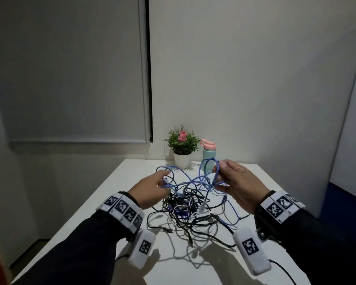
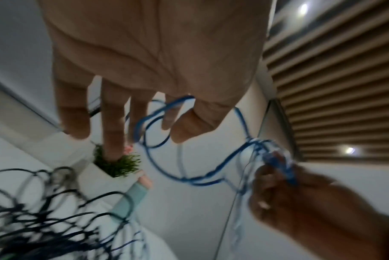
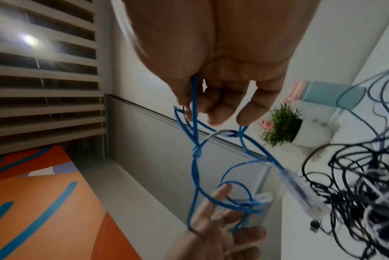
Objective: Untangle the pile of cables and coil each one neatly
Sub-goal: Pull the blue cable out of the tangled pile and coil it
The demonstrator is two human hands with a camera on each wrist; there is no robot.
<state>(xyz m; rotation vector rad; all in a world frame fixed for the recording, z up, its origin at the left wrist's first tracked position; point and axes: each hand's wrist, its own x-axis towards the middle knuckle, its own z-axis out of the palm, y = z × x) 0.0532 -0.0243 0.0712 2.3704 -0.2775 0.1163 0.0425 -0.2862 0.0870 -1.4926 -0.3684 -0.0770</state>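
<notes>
My right hand (image 1: 237,183) holds loops of the blue cable (image 1: 195,178) above the desk (image 1: 103,204); thumb and fingers are curled around the strands, so this grip is closed on the cable. My left hand (image 1: 150,189) pinches the same blue cable at its other side, near a clear plug, with the fingers bent around it. The cable is one thin round cord, and it makes several open loops between my two hands. From the right wrist view I see a small knot (image 3: 196,154) where the strands cross, and a second clear plug (image 3: 300,191) hangs down, blurred.

Under my hands lies the pile of cables (image 1: 190,214) on the white, smooth desk. Most of them are thin black cords, with at least one white cord and some more blue cable mixed in; I cannot count them exactly because they cross too much. The lower part of the blue cable goes down into this pile, so the black cords lie around it there.

At the far edge of the desk stand two things: one small green plant (image 1: 182,145) with pink flowers in a white round pot, and just beside it one light teal bottle (image 1: 209,154) with a pink lid. Behind is a plain white wall and one grey roller blind (image 1: 70,68).
</notes>
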